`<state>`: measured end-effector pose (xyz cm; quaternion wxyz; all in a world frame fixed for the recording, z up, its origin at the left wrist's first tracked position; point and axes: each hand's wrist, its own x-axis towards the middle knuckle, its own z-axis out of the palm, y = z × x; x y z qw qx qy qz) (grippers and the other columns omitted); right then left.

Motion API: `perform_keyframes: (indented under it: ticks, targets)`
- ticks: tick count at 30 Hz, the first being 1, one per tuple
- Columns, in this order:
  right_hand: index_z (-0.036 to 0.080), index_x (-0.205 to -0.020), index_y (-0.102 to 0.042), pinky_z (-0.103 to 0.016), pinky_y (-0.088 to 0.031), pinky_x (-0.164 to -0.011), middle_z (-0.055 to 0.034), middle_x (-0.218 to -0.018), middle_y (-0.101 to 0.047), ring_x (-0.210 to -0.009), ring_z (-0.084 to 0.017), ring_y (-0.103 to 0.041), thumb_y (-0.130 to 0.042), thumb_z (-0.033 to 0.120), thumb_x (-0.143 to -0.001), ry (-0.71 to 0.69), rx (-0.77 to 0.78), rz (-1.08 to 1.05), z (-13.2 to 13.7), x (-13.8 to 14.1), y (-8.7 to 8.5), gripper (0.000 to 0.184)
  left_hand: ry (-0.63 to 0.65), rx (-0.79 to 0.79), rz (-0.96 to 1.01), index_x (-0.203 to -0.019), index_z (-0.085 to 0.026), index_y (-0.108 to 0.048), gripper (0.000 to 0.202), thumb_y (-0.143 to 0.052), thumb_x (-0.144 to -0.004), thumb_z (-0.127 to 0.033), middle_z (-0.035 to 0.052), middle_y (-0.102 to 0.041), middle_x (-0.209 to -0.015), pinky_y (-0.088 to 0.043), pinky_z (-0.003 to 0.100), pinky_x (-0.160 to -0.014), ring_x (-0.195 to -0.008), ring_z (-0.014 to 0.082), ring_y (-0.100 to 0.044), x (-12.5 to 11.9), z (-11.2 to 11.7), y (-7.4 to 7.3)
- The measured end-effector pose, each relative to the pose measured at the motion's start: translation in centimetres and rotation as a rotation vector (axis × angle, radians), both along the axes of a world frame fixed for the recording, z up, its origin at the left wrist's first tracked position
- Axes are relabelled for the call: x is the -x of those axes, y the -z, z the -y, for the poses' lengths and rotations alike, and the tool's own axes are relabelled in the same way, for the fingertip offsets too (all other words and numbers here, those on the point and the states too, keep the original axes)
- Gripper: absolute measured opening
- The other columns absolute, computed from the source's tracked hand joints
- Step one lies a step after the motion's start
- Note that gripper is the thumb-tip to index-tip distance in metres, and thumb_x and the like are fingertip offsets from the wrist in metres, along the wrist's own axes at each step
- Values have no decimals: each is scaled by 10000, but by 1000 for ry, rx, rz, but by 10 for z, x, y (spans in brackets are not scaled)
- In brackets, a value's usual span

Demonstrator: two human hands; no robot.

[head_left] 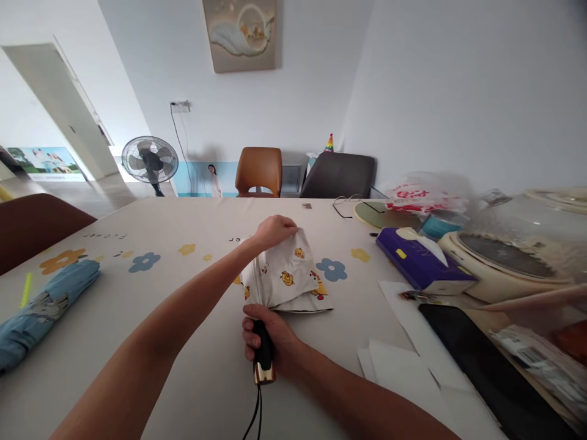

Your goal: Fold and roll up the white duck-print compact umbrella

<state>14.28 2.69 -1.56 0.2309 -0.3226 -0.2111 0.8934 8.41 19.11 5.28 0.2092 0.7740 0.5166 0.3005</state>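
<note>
Flowered tablecloth, umbrella in right hand

Mid-frame, over a white flower-patterned bench, the left hand pinches a yellow-printed white fabric umbrella and the right hand grips its black-and-gold handle.

Before me, mid-frame over the tabletop, is a folding umbrella, between a second umbrella at frame left and a tissue box at right; beyond, upper left, stands a fan.
</note>
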Motion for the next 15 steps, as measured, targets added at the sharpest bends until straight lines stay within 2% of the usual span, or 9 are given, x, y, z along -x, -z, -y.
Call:
perform_keyframes:
  ticks: [3,6,8,12,15]
  targets:
    - [187,-582,-421,-193,-388,-426,70,-374,-373,-331,-67,-336,-473,365,-794,0,-3,4,0,0,0,282,2,-21,258,-724,-186,-672,196,-546,-713,-336,12,-632,-693,-404,249,-607,-647,133,-531,13,4,-11]
    - [186,-583,-415,-187,-373,-410,72,-369,-368,-323,-64,-333,-469,371,-799,9,6,25,0,0,-2,290,-25,-27,436,-748,-173,-645,184,-533,-726,-318,-1,-618,-722,-404,238,-637,-678,119,-525,32,7,-17]
    - [185,-582,-410,-185,-363,-397,73,-368,-360,-319,-63,-329,-460,368,-809,24,9,37,0,1,-3,295,-35,-3,504,-818,-169,-637,175,-516,-724,-254,0,-619,-760,-407,237,-647,-705,119,-535,47,11,-18]
    - [186,-589,-406,-186,-353,-377,78,-381,-354,-313,-59,-322,-470,370,-810,45,1,49,0,1,-5,295,3,5,514,-960,-182,-635,352,-502,-645,-100,4,-616,-817,-414,229,-631,-721,120,-540,77,22,-18]
    - [184,-601,-406,-189,-352,-366,79,-410,-359,-320,-54,-321,-484,358,-801,47,-1,49,1,2,-5,277,27,41,623,-834,-174,-640,251,-559,-611,-92,-15,-588,-730,-432,238,-655,-685,109,-535,102,28,-11]
